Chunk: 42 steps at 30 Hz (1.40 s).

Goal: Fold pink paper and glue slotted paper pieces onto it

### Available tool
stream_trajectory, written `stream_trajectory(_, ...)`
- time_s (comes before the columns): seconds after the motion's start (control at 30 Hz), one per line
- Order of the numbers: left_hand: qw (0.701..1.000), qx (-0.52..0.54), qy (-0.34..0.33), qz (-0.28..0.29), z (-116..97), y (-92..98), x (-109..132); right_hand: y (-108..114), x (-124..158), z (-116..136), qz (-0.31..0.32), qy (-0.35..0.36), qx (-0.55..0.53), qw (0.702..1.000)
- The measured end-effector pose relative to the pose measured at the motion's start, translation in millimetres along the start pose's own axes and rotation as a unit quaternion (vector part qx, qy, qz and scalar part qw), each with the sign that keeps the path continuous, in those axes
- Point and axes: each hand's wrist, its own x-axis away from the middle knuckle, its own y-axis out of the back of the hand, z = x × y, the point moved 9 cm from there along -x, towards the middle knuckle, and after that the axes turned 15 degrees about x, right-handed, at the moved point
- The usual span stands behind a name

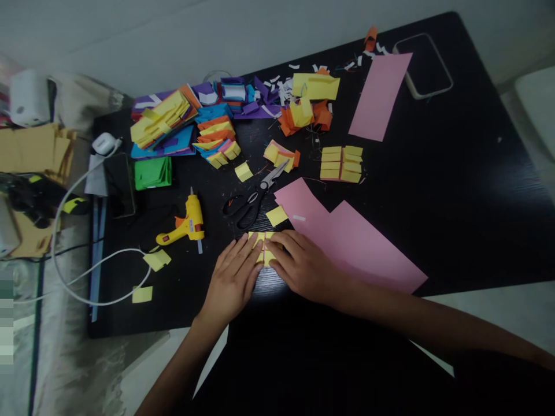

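Observation:
A small folded yellow paper piece (267,258) with a pink line down its middle lies at the table's near side, between my hands. My left hand (232,277) holds its left part, with the fingertips over the paper and the thumb at the lower edge. From the right, my right hand (306,266) grips the other side with bent fingers, covering much of it. Just beyond are a loose yellow paper square (276,216) and black-handled scissors (255,199), partly open. Large pink sheets (364,248) lie beside and partly behind my right hand.
A yellow glue gun (188,222) rests left of the scissors, near a white cable (93,301). Folded coloured papers (162,121), paper scraps (284,89) and a finished-looking yellow folded block (341,163) lie farther back. A phone-case-like frame (433,91) is at the far right.

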Motion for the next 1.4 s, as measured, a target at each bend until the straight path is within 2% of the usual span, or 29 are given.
stream_trajectory(0.57, 1.000, -0.001, 0.004, 0.001, 0.1, -2.5, -0.4, -3.3, 0.2, -0.2, 0.027, -0.006, -0.003, 1.000)
stream_trajectory(0.83, 1.000, -0.005, 0.001, -0.008, -1.2, -1.2, -0.3, -7.8, 4.3, 8.6, 0.043, 0.052, 0.037, 0.997)
stream_trajectory(1.1, 1.000, -0.004, -0.001, -0.007, -2.3, -0.6, -1.8, -6.0, 4.7, 10.2, 0.048, 0.056, 0.059, 0.996)
stream_trajectory(1.4, 1.000, 0.005, 0.019, -0.019, 0.1, 0.9, -1.3, -9.6, 5.2, 14.6, 0.095, 0.093, 0.078, 0.988)
